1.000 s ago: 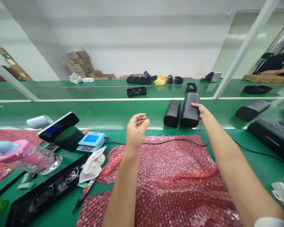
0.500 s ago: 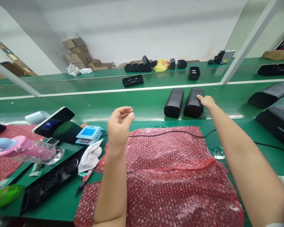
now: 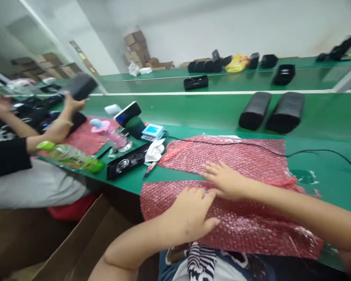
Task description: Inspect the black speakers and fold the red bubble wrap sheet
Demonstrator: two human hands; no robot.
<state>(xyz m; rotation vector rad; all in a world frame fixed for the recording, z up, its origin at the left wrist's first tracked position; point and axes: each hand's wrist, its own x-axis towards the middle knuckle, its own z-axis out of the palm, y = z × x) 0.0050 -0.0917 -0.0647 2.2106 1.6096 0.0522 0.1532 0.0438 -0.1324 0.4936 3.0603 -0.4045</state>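
Red bubble wrap [image 3: 251, 218] lies in front of me on the green table, its near part hanging at the table's front edge. My left hand [image 3: 190, 214] rests on it palm down, fingers stretched out and thumb apart. Just beyond it, my right hand [image 3: 226, 180] also lies on the wrap with its fingers spread. Neither hand holds anything. Past the wrap, two black speaker-like units, one on the left [image 3: 255, 111] and one on the right [image 3: 286, 113], stand side by side below the shelf edge. A thin black cable [image 3: 251, 145] runs across the wrap's far part.
On the left, a co-worker's hand [image 3: 71, 103] holds a dark block-shaped unit [image 3: 81, 86]. Between us are a green-labelled bottle [image 3: 73, 156], a pink bottle [image 3: 115, 136], a long black panel [image 3: 128, 160], a light-blue meter [image 3: 153, 132], a white cloth [image 3: 155, 151] and a phone [image 3: 128, 113].
My right hand has left the right-hand black unit and come down onto the bubble wrap. My left hand has lowered onto it too. The view has swung left, showing a co-worker.
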